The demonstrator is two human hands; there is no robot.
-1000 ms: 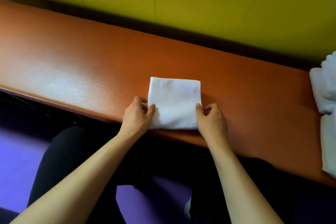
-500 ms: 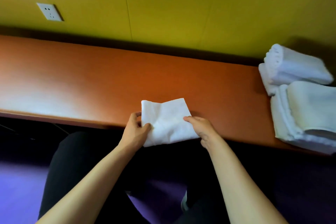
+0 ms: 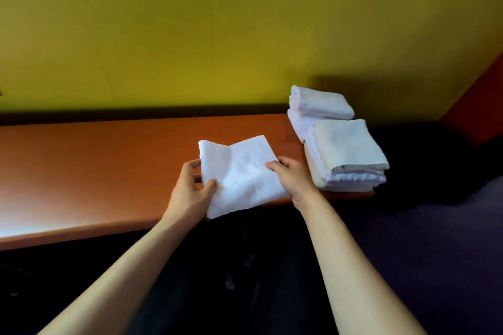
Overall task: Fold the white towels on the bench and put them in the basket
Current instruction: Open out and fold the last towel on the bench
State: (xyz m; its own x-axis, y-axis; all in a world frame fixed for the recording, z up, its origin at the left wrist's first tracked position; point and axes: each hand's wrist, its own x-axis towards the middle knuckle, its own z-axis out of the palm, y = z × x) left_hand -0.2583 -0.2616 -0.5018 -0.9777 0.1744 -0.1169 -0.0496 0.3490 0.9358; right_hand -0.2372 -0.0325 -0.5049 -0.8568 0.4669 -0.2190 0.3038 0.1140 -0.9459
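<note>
Nearest the camera, two bare forearms reach up from a dark lap toward the bench edge. Left hand (image 3: 193, 193) pinches the near-left edge of the folded towel (image 3: 241, 175), thumb on top, fingers curled under. Right hand (image 3: 292, 178) grips the right edge, thumb over the top face, fingers underneath hidden. Both hands closed on the cloth, neither empty.

Folded towel is a small white square, held tilted at the front edge of the bench (image 3: 95, 171); near corner droops past the edge, far-left corner curls up. Can't tell if the far part touches the wood.

Handling, judged: light, soft terry, no stiffness, sags wherever unsupported, layers likely to slide apart if held by one corner. Not slippery, not fragile. Best hold looks like opposite edges with all layers pinched together, or a flat palm underneath for the carry.

Further right, at the bench end, a near stack of towels (image 3: 351, 155), folded, several layers. Behind it, touching, a far stack of towels (image 3: 321, 103), close to the yellow wall (image 3: 217, 35). Red panel at far right.

Basket not in view; the put-away step looks not yet done.
</note>
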